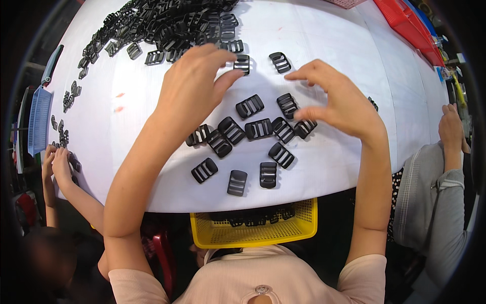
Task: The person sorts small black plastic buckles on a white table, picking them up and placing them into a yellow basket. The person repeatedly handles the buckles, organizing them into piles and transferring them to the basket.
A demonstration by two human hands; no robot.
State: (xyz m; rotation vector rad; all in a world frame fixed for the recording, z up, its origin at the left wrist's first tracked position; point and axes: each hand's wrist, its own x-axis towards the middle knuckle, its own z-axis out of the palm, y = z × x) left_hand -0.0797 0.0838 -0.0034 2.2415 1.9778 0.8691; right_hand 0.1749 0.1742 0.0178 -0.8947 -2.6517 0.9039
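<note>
My left hand (200,76) reaches over the white table, its thumb and fingertips closed about the edges of a black plastic strap buckle (242,65). My right hand (336,99) is open, thumb and fingers spread apart with nothing between them. Its fingertips are nearest to a buckle (280,62) lying alone, and its thumb is beside another buckle (287,105). Between my forearms several more buckles lie loosely spread, among them a buckle (258,129) in the middle and a buckle (237,183) near the table edge. My right thumb partly covers the buckle (306,128) below it.
A large heap of black buckles (167,25) covers the far left. A yellow basket (202,235) holding buckles is below the front edge. A blue basket (39,119) and a red basket (412,30) stand at the sides. Other people's hands show at left (59,164) and right (450,126).
</note>
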